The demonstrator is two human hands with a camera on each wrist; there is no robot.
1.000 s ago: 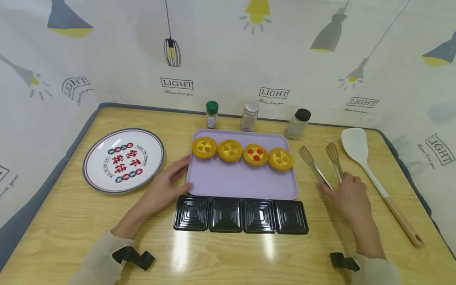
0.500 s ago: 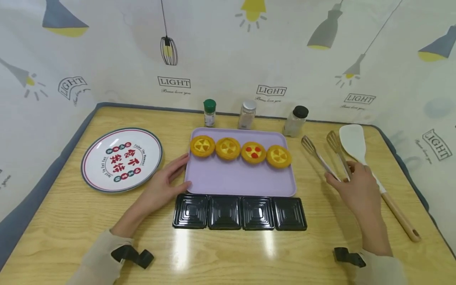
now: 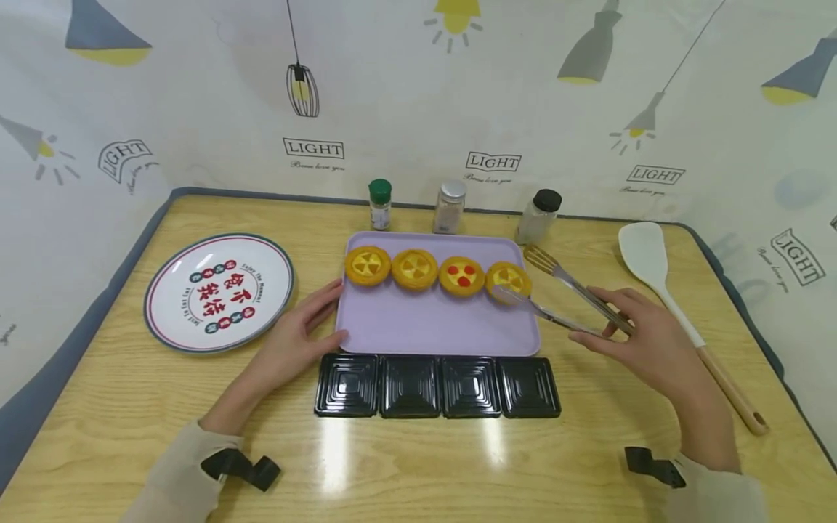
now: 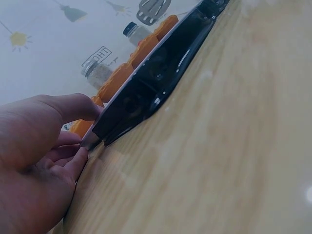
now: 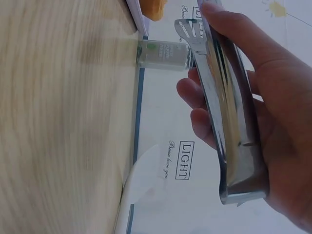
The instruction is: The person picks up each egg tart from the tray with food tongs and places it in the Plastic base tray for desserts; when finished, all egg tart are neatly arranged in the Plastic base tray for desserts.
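My right hand [image 3: 654, 341] grips the metal tongs [image 3: 582, 294], whose slotted tips spread apart over the right end of the lilac tray [image 3: 431, 327]. One tip overlaps the rightmost tart [image 3: 508, 276] in the head view; whether it touches cannot be made out. Several tarts stand in a row along the tray's back half, among them one with red pieces [image 3: 461, 276]. At the tray's left edge my left hand [image 3: 297, 338] holds the rim between thumb and fingers, seen closer in the left wrist view [image 4: 44, 151]. Black square plastic trays [image 3: 438, 386] lie in a row before it.
To the left lies a white round plate [image 3: 176, 298] with red lettering. Three seasoning jars stand behind the tray: green-capped [image 3: 380, 205], silver-capped [image 3: 450, 207] and black-capped [image 3: 539, 216]. A white spatula [image 3: 667, 283] with a wooden handle lies at the right.
My right hand has lifted the tongs from the table and swung their tips leftward over the tray's right end. My left hand stays at the tray's left edge.
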